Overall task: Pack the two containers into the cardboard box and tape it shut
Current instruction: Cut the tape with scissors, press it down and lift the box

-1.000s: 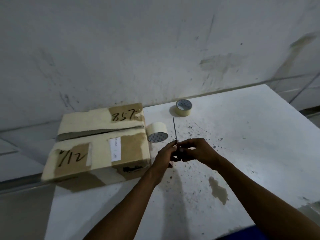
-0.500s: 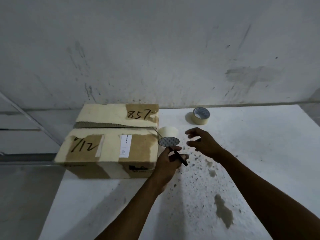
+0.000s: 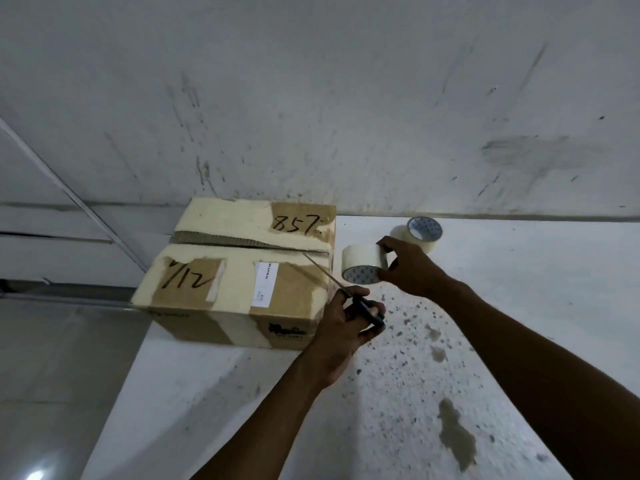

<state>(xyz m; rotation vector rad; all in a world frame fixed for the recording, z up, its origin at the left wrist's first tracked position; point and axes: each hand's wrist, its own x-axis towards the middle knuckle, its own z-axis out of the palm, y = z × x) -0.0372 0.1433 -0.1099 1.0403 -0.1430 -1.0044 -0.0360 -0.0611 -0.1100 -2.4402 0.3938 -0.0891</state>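
Note:
A cardboard box (image 3: 221,271), patched with beige tape and marked 857 and 12, stands at the table's left end, its top flaps folded down with a dark slit between them. My left hand (image 3: 346,320) holds a pair of scissors (image 3: 332,282), blades pointing up-left over the box's right corner. My right hand (image 3: 408,268) grips a beige tape roll (image 3: 362,263) just right of the box. The containers are not visible.
A second tape roll (image 3: 420,233) stands on its edge behind my right hand near the wall. The white table (image 3: 519,323) is speckled with dark spots and a stain at the front right. A grey wall rises close behind. The table's left edge drops off below the box.
My hands have separated. The left hand kept the scissors and swung them toward the box. My right hand reached forward and closed on the nearer tape roll. The camera view shifted left.

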